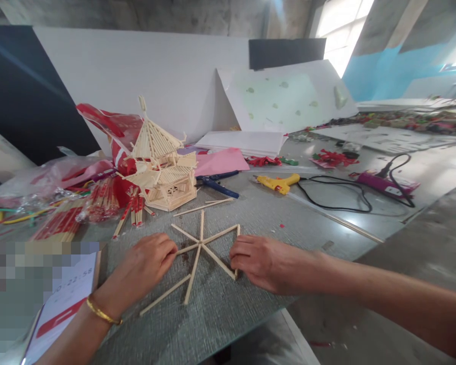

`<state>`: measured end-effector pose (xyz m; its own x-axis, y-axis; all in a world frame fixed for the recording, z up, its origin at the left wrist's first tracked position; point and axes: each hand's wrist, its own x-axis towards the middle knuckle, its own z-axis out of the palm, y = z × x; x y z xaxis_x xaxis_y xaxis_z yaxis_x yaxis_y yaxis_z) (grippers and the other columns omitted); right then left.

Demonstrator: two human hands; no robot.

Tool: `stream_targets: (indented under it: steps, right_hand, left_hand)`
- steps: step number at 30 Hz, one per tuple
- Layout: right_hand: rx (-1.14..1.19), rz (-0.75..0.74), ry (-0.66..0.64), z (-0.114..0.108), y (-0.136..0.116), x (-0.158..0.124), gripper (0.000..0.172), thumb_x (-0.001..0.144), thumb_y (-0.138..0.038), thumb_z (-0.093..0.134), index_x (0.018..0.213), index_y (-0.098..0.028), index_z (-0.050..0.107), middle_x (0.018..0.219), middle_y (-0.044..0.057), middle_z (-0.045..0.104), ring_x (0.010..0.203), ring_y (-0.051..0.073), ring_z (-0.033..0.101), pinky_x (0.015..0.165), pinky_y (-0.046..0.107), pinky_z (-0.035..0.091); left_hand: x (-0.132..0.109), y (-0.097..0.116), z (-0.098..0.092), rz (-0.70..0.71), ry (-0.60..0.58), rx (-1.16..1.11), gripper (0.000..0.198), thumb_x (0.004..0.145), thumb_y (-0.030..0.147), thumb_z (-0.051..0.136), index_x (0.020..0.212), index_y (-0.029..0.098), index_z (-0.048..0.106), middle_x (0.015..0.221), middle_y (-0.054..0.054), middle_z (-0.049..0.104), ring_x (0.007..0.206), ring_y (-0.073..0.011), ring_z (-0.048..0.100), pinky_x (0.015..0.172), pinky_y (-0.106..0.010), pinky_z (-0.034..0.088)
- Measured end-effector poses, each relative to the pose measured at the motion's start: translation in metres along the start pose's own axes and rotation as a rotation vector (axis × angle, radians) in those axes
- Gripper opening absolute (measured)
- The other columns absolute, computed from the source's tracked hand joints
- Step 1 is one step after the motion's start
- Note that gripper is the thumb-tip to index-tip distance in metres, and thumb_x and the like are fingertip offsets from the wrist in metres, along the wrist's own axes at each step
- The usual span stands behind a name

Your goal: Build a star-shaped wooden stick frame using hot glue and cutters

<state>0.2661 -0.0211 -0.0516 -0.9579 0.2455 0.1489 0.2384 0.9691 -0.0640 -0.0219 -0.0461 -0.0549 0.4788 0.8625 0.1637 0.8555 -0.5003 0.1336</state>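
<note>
Thin wooden sticks form a six-spoked star (200, 242) flat on the grey table, with one more stick (238, 231) joining two spoke tips on the right. My left hand (152, 258), wearing a gold bracelet, pinches the tip of the left spoke. The fingers of my right hand (256, 261) are closed on the joining stick, hiding its middle. A loose stick (163, 295) lies at the lower left, one end touching the lower spoke. Behind the star stands a pagoda model (169, 177) made of similar sticks.
Blue pliers (218, 186) and a yellow glue gun (279, 182) lie behind the star. A black cord runs near a purple power strip (387, 185). Bundled sticks (63, 218) and plastic bags are left; a tablet (66, 304) lies at the lower left.
</note>
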Motion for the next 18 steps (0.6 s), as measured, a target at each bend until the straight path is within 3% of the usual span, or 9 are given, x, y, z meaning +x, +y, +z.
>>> stream_targets:
  steps: [9,14,18]
  right_hand:
    - [0.06,0.085,0.089,-0.003,-0.001,-0.01,0.024,0.086,-0.008,0.042,0.1,-0.012,0.06,0.1,0.01,0.059,0.096,0.017,0.051,0.087,0.032,0.043]
    - [0.057,0.302,0.211,-0.016,0.029,-0.019,0.026,0.089,-0.013,0.04,0.107,-0.014,0.059,0.106,0.01,0.06,0.099,0.018,0.054,0.088,0.033,0.044]
    - [0.056,0.48,0.129,-0.016,0.049,-0.017,0.025,0.086,-0.014,0.044,0.105,-0.014,0.06,0.101,0.009,0.062,0.093,0.018,0.058,0.084,0.032,0.045]
  left_hand:
    - [0.0,0.003,-0.001,-0.007,-0.029,0.059,0.022,0.091,0.019,0.041,0.082,0.018,0.061,0.079,-0.002,0.059,0.076,-0.0172,0.056,0.072,-0.03,0.042]
    - [0.0,0.0,-0.001,-0.002,0.006,0.024,0.022,0.091,0.027,0.044,0.086,0.02,0.064,0.081,-0.002,0.062,0.077,-0.0166,0.058,0.073,-0.03,0.043]
    - [0.0,-0.004,0.0,-0.025,0.023,-0.01,0.021,0.09,0.033,0.047,0.094,0.021,0.064,0.089,-0.004,0.065,0.082,-0.0186,0.061,0.076,-0.032,0.046]
